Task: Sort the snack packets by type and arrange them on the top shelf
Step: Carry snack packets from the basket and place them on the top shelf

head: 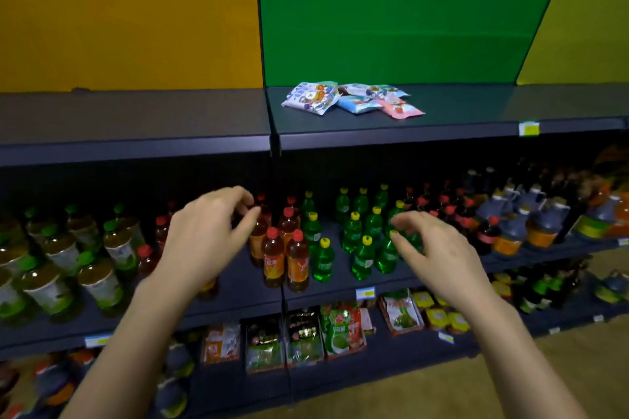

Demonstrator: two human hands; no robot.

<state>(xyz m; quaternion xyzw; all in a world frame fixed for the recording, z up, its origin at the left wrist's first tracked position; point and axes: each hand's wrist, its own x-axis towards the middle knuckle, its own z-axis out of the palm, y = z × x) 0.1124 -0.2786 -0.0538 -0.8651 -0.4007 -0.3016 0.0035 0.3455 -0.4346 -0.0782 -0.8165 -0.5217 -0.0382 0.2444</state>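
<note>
Nearest the camera, left hand point(207, 231) and right hand point(439, 248) hover empty, fingers loosely curled and part open, in front of the bottle shelf point(238, 286). Farther up, snack packets point(352, 99) lie in one mixed overlapping heap on the top shelf point(459, 119), so sorting looks unstarted. Bare shelf either side; front edge near the heap.

Retail shop aisle. Dark metal gondola shelving carries price tags point(528, 128) on its front edges; the middle shelf point(238, 286) holds ranked bottled drinks, orange soda bottles point(274, 262) beside green soda bottles point(362, 257), and the lower shelf holds boxed and bagged packaged foods point(340, 330). Coloured backing panels point(391, 10) rise behind.
</note>
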